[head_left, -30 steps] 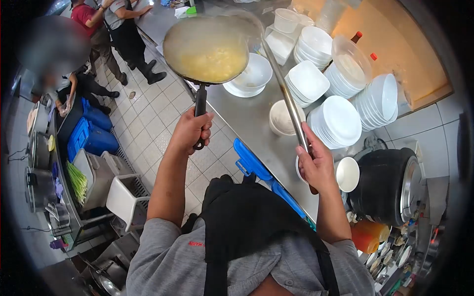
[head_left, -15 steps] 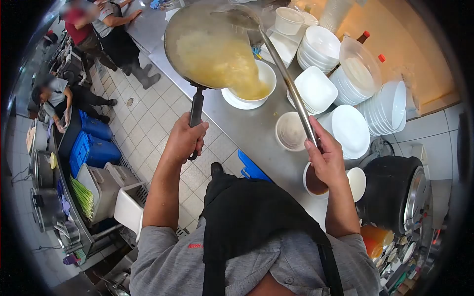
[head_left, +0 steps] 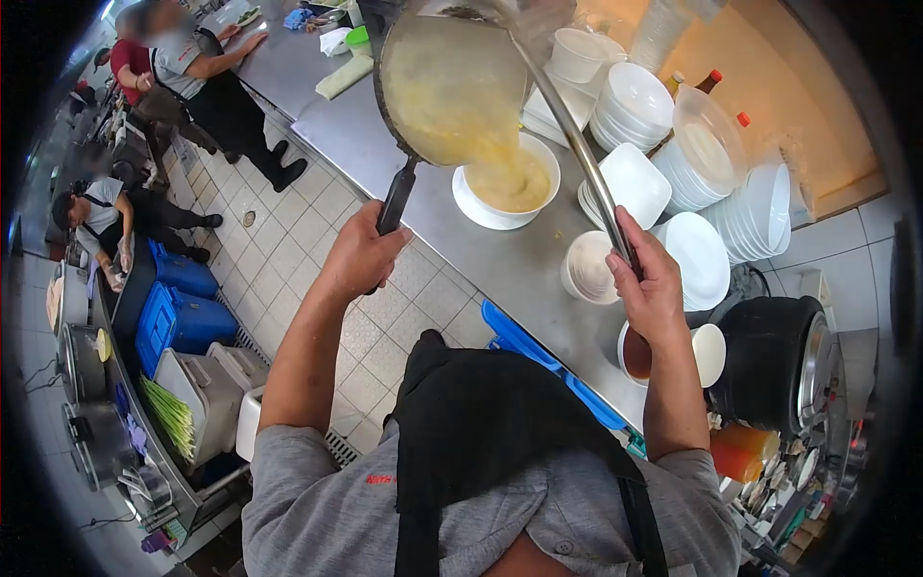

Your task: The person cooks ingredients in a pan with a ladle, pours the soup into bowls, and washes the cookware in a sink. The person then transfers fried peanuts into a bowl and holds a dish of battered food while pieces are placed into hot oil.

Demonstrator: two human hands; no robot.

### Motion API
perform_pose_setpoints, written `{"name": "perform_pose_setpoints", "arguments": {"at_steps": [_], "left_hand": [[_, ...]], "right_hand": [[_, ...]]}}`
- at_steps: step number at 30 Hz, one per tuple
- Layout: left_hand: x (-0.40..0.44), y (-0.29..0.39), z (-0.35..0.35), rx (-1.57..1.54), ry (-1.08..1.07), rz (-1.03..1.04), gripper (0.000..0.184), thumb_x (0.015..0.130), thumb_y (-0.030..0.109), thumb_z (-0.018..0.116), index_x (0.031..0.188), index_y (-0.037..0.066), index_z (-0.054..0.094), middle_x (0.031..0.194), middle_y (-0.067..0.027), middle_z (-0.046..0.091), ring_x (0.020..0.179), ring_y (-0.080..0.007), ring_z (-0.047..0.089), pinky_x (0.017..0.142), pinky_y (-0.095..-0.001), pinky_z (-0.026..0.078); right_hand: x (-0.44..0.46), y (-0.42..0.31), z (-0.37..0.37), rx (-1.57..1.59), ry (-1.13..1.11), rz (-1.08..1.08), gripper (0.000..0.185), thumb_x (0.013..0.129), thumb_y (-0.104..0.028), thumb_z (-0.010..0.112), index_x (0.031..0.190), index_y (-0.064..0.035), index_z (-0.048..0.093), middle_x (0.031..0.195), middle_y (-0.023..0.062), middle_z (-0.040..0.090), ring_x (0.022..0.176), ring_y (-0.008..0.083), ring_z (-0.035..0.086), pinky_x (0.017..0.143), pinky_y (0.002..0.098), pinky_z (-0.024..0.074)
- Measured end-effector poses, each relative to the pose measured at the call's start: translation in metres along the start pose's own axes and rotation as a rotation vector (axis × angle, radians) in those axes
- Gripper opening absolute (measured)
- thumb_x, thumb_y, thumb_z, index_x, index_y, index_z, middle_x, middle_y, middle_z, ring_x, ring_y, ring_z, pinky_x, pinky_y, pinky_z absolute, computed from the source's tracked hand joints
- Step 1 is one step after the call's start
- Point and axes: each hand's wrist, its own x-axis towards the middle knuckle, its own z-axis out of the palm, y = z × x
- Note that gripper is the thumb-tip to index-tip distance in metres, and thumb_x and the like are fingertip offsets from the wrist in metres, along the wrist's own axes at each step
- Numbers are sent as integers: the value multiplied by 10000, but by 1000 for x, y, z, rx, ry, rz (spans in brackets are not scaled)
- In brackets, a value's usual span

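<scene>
My left hand [head_left: 365,252] is closed around the black handle [head_left: 397,197] of a frying pan [head_left: 386,108], which is tilted toward me. Yellowish, steaming soup [head_left: 510,168] streams over the pan's edge into a white bowl [head_left: 554,173] on the steel counter. My right hand [head_left: 650,287] grips the long metal handle of a ladle [head_left: 577,135]. The ladle's head reaches to the far side of the pan and is partly hidden by steam and the frame edge. Below my right hand stands a container of brown sauce [head_left: 636,356], partly covered by my wrist.
Stacked white bowls [head_left: 630,101], square dishes [head_left: 635,183] and round plates [head_left: 697,260] crowd the counter's right side. A black round cooker [head_left: 769,356] stands beyond my right arm. Co-workers [head_left: 212,87] stand across the tiled floor [head_left: 317,212]. Blue bins [head_left: 173,313] line the left.
The pan and ladle have shifted slightly to the right in view, along with the bowl and counter. Soup keeps flowing, and the bowl looks fuller. Both grips stay the same.
</scene>
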Motion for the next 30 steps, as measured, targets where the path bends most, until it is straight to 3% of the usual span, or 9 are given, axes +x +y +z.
{"name": "perform_pose_setpoints", "arguments": {"at_steps": [9,11,16,22,24,26,30], "left_hand": [[7,16,-10,74,15,58,219,879,132,636,839,22,451,533,-5,440,379,-100,425,352,-286,337],[4,20,-10,99,23,54,218,879,133,637,838,25,451,537,-5,439,384,-100,423,354,-288,333],[0,20,0,194,52,45,230,870,145,649,828,26,457,566,-23,443,438,-114,429,399,-307,347],[1,11,13,273,90,126,254,854,172,669,826,6,478,616,-63,466,550,-138,446,502,-333,382],[-1,13,14,290,97,150,253,858,172,667,835,4,480,626,-70,474,570,-141,449,519,-338,389],[-4,18,15,307,105,107,254,859,171,666,837,0,480,634,-79,483,579,-149,455,533,-343,396],[-4,12,19,381,132,136,255,863,167,664,850,-10,481,651,-113,509,595,-175,478,564,-356,415]], "right_hand": [[-9,17,0,-182,-72,-163,547,811,27,632,1336,-103,546,873,131,581,747,278,583,688,335,477],[-21,28,-17,-356,-83,-173,535,809,36,625,1320,-109,561,888,136,589,759,297,600,697,350,492],[-29,34,-42,-369,-34,-95,549,801,48,628,1325,-101,558,867,139,578,748,281,599,683,348,487],[-25,63,-7,-73,131,-84,570,832,10,629,1377,-100,504,842,116,569,706,209,548,677,316,459],[-43,66,-3,-41,107,-98,570,844,-4,627,1386,-123,499,838,101,563,691,197,523,670,308,450],[-60,52,-14,-50,-86,39,577,838,-2,631,1385,-134,502,846,104,565,699,194,529,675,305,451],[-53,21,-21,-81,-99,-68,556,824,3,644,1354,-128,536,815,118,535,677,217,516,656,289,437]]}}
